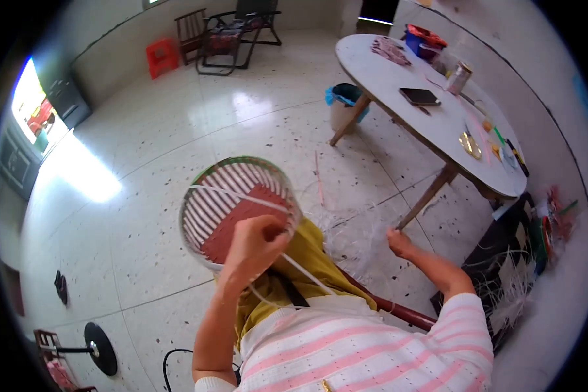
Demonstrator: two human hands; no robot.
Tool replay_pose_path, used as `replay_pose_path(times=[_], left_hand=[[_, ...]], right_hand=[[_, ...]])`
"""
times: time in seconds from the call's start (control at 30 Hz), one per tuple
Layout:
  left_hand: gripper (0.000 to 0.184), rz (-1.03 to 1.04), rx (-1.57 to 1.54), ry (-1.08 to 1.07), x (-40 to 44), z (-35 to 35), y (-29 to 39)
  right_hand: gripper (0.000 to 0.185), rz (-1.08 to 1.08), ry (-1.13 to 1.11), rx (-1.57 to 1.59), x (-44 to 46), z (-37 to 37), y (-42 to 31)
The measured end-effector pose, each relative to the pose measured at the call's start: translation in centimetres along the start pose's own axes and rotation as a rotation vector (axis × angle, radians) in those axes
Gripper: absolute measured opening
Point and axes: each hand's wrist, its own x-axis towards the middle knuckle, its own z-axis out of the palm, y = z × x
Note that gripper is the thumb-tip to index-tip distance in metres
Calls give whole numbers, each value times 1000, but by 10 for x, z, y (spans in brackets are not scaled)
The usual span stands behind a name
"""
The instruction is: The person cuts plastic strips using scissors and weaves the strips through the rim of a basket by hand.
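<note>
A round woven basket (191, 225) with white slatted sides, a reddish-brown bottom and a partly green rim rests at my lap, its opening facing me. My left hand (255, 245) is over its near right side, fingers curled in a pinch on a narrow white plastic strip (225, 191). One length of the strip crosses the basket's opening, and more hangs below the hand across my olive trousers (310, 245). Out to the right, my right hand (402, 244) is closed in a fist, apart from the basket; what it grips, if anything, cannot be made out.
An oval white table (431, 124) on wooden legs holds a phone (419, 97), a can (459, 77) and scissors (469, 145). Beneath its far side stands a bin (343, 108). Clear plastic strips (362, 235) litter the floor. Several white strands (509, 287) lie at right.
</note>
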Motion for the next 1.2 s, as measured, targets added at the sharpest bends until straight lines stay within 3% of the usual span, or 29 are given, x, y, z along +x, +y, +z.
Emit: replay_pose_path(times=[0.1, 0.17, 0.23, 0.33, 0.37, 0.4, 0.43, 0.47, 0.5, 0.57, 0.6, 0.67, 0.7, 0.77, 0.83, 0.87, 1.0, 1.07, 1.1, 1.17, 1.2], left_hand=[[19, -67, -30, -37, 4, -9, -6], [19, -59, -60, -58, 7, -3, -9], [18, 47, 16, 8, 6, -3, -3], [20, 24, 81, 23, 4, -16, 0], [23, -8, 75, 14, 2, -20, -4], [23, -25, 88, 30, 0, -24, -7], [24, 13, 35, 54, -3, -27, -9], [25, 53, -17, 77, -6, -31, -10], [22, 61, -52, 87, -10, -34, -9], [19, 65, 76, 93, -22, -48, -1], [17, 73, 194, 86, -28, -53, 2], [12, 85, 264, 94, -43, -61, -3], [9, 107, 333, 91, -49, -64, -5], [9, 136, 366, 50, -60, -70, -8], [11, 172, 404, 11, -65, -71, -10], [13, 194, 381, 22, -67, -70, -11], [17, 216, 321, 15, -68, -70, -15], [18, 240, 321, 13, -68, -69, -13], [19, 264, 313, 9, -68, -67, -12], [16, 236, 301, 56, -68, -60, -14], [13, 212, 284, 103, -67, -57, -15]], right_hand=[[24, 66, -121, -170, 8, -33, 36], [29, -295, -246, -239, 43, -50, 44], [34, 296, -432, 698, 35, -146, -41], [31, 69, -203, 932, 38, -275, -101], [27, 33, -61, 1050, 49, -300, -86], [25, 243, 19, 1163, 68, -336, -73], [22, 180, 161, 1315, 86, -364, -35], [21, 167, 440, 1474, 99, -388, -12], [21, -16, 314, 1634, 126, -416, 65], [31, 149, 579, 2080, 126, -454, 101], [31, 149, 563, 2080, 124, -457, 103], [42, 261, 429, 1765, 110, -443, 102], [39, -9, 581, 1362, 101, -418, 83], [36, 131, 360, 1333, 133, -380, 93], [23, -60, 278, 1263, 52, -340, -104], [19, -90, 206, 1133, 30, -327, -165], [12, -578, -269, 1053, -43, -273, -298], [14, -780, -384, 951, -66, -261, -342], [14, -785, -387, 954, -65, -253, -354], [24, -1065, -41, 543, -54, -229, -369], [24, -1068, -42, 542, -48, -219, -373]])
